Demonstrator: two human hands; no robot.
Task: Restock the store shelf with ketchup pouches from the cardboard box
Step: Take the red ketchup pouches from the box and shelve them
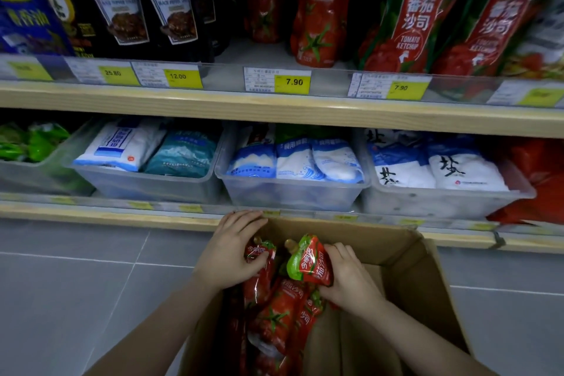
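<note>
Head view: left hand (232, 250) grips a ketchup pouch (259, 265) inside the cardboard box (427, 278), at 6 o'clock. Right hand (348, 278) pinches a second pouch (311, 259), at its 3 o'clock.

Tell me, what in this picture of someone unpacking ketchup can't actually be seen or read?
Head view, the only one:
- How many ketchup pouches are left: the cardboard box runs off the bottom edge and its inside is dark.
- The left hand fingertips: hidden behind the pouch it grips.
- The right hand palm: turned away, against its pouch.
- The small print on the price labels: too small and blurred.
</note>
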